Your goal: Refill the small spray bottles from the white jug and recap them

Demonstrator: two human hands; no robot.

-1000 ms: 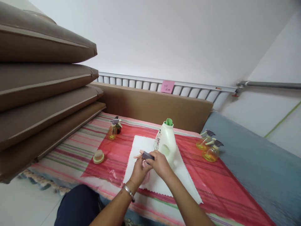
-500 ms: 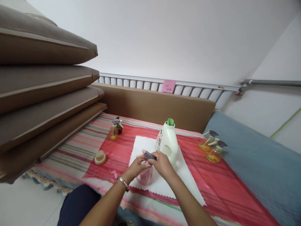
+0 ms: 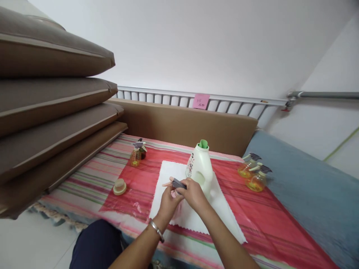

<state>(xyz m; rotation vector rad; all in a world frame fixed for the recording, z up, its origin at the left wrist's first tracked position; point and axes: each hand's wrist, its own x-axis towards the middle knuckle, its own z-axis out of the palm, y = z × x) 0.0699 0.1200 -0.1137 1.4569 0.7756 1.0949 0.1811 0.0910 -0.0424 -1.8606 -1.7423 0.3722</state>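
Observation:
My left hand (image 3: 168,205) is closed around the neck of a clear pink spray bottle (image 3: 177,212), whose body is mostly hidden behind the hand and wrist. My right hand (image 3: 194,193) grips the dark grey spray head (image 3: 178,183) at the bottle's top; its peach-coloured trigger points left. Whether the head is fully seated on the neck is hidden by my fingers. Just beyond my right hand stands a large pale-green jug (image 3: 204,164) with a handle and a green spout in its open mouth. Under both lies a white scallop-edged cloth (image 3: 161,190).
A cream cap (image 3: 119,186) rests on the red sheet (image 3: 134,175) at left. Behind it stand two spray bottles (image 3: 135,157); two more with yellow liquid (image 3: 256,183) are at right. Stacked brown cushions (image 3: 56,93) rise on the left, and a brown board (image 3: 179,123) borders the back.
My left hand has turned and shifted slightly right around the bottle's neck, covering more of the pink body. My right hand stays on the spray head.

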